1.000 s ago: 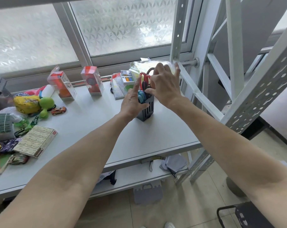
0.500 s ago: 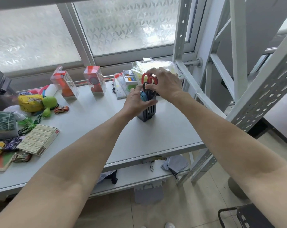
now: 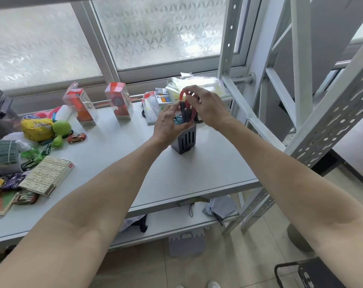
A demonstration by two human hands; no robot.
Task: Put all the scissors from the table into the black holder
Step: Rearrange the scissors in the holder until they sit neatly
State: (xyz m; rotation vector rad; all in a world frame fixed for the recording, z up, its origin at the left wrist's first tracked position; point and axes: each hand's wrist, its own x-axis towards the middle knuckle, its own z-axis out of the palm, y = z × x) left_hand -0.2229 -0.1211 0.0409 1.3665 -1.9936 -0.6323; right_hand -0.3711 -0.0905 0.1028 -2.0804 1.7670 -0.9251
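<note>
The black holder (image 3: 184, 140), slotted on its sides, stands on the white table (image 3: 197, 173) near the right end. Blue-handled scissors (image 3: 178, 119) and dark-handled scissors (image 3: 184, 113) stick up out of it. My left hand (image 3: 168, 123) wraps the holder's top left side. My right hand (image 3: 207, 104) pinches the red-handled scissors (image 3: 187, 96) by their loops, right above the holder; their blades point down among the other handles, and I cannot see the tips.
Clear toy boxes (image 3: 119, 100) and packets (image 3: 155, 104) line the window side. A plastic bag (image 3: 197, 84) lies behind the holder. Plush toys (image 3: 43, 127), toy cars (image 3: 76, 137) and a flat carton (image 3: 47, 175) crowd the left. A perforated shelf post (image 3: 322, 125) rises on the right.
My right hand lifted slightly, so the red handles now stand higher above the holder. My left hand stayed on the holder, fingers shifting up around the handles.
</note>
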